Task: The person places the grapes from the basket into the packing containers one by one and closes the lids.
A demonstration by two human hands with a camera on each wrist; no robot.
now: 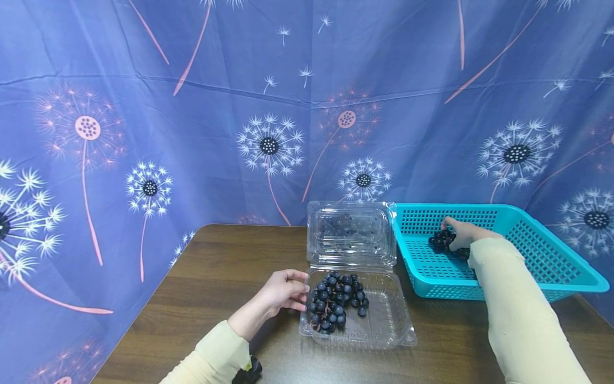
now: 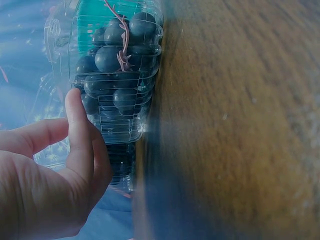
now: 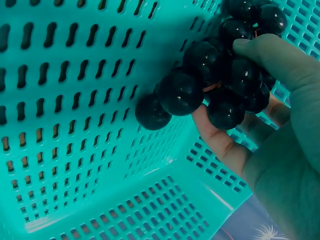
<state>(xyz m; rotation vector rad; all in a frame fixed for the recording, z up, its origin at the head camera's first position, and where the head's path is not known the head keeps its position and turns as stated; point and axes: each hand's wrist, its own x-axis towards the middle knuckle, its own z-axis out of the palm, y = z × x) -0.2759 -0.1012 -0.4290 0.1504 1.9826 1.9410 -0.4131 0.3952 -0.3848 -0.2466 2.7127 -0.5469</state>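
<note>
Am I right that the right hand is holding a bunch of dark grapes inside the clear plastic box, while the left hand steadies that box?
Not quite. The right hand holds its bunch of dark grapes inside the teal basket, as the right wrist view shows. The left hand does touch the clear plastic box, which holds more grapes.

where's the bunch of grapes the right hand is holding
In the head view the small grape bunch sits inside the teal basket at right, gripped by the right hand, just right of the open clear clamshell.
</note>
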